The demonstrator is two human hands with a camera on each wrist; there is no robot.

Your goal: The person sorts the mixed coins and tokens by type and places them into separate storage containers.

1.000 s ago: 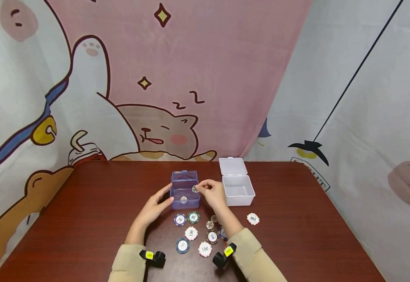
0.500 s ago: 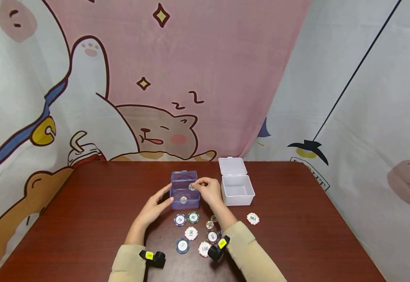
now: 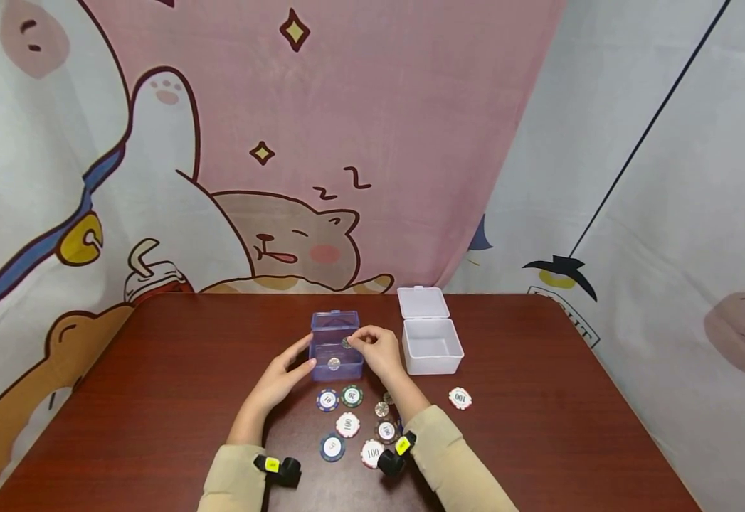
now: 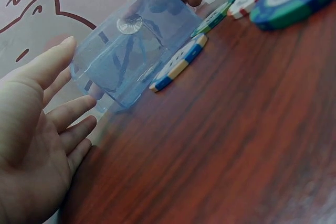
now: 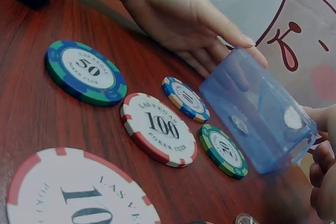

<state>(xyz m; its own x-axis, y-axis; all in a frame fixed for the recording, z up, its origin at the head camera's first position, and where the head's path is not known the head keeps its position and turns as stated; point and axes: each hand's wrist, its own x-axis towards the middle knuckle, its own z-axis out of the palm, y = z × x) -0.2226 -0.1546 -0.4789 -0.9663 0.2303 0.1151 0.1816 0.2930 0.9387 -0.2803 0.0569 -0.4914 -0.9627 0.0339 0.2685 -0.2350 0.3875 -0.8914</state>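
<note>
A translucent blue lidded box [image 3: 345, 372] stands with its lid raised. My left hand [image 3: 280, 377] touches its left side, thumb at the front corner and fingers extended along the side. Over the box's right part, my right hand [image 3: 378, 350] pinches a shiny silver coin [image 3: 346, 343] between thumb and fingertips. In the right wrist view this coin [image 5: 292, 117] shows through the clear wall. Another silver coin [image 3: 334, 363] is inside the box, low near the front wall. My left thumb [image 4: 62, 59] reaches the box's edge in the left wrist view.
A white box [image 3: 432, 364] with a raised lid stands to the right. Several poker chips lie in front, including a green 20 chip [image 3: 351, 396] and a white 100 chip [image 3: 348, 425]. Another 100 chip [image 3: 460, 398] lies apart at right. A loose coin [image 3: 381, 409] lies beside my right forearm.
My right hand has moved slightly left with the pinched coin, from the box's right rim further over its inside. The left hand has stayed against the box.
</note>
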